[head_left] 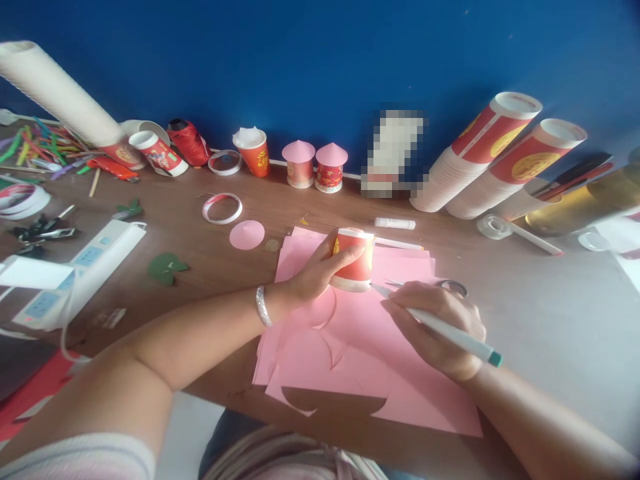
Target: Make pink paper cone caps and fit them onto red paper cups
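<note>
Your left hand [320, 270] is wrapped round the red cup [357, 271] mid-frame, while your right hand [443, 303] pinches the white pen [457, 335], slanting up-left toward the cup's bottom edge.

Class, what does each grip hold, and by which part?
Left grip: the red paper cup, by its side wall. Right grip: a green-ended, white pen-like tool, towards its opposite, pointed end.

I'm at a craft workspace of some kind, at a brown table [210, 267] against a blue wall [300, 53]. Pink paper [360, 347], scissors [454, 288], rolls of tape [223, 209], stacked paper cups [515, 133] and colourful strips [43, 143] mark it so; whether it's a home or a classroom, I can't tell.
</note>
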The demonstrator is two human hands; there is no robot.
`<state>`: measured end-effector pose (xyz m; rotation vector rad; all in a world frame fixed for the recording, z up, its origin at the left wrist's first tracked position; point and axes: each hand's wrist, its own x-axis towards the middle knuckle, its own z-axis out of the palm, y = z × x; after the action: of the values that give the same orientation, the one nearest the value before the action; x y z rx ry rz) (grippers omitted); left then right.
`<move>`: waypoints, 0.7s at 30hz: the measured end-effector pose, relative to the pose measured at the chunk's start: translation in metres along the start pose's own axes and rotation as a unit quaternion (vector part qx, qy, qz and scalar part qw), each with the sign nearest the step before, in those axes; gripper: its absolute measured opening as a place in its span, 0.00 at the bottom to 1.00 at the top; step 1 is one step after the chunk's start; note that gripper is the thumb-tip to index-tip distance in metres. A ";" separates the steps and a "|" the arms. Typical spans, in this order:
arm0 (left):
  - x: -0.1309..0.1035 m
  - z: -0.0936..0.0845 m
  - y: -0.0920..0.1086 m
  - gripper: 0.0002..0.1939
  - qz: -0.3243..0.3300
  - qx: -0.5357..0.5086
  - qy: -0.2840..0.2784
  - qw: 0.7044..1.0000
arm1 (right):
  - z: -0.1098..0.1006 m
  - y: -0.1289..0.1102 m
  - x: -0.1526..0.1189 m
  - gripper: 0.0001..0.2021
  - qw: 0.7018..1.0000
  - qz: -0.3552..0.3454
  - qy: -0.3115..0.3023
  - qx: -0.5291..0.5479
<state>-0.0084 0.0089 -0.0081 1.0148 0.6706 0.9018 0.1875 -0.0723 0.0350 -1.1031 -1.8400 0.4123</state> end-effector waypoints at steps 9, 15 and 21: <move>-0.001 0.002 0.006 0.21 -0.031 -0.002 0.005 0.999 | 0.009 0.011 0.008 0.06 0.909 0.250 0.021 0.334; 0.000 0.002 0.007 0.20 0.001 0.023 0.006 1.000 | 0.009 0.012 0.005 0.07 0.936 0.221 0.027 0.274; 0.000 0.001 0.004 0.20 -0.007 0.008 0.000 1.000 | 0.001 0.009 0.001 0.10 0.995 0.091 0.017 0.039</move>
<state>-0.0089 0.0096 -0.0043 1.0235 0.6859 0.8861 0.1910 -0.0667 0.0289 -1.2209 -1.6845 0.5636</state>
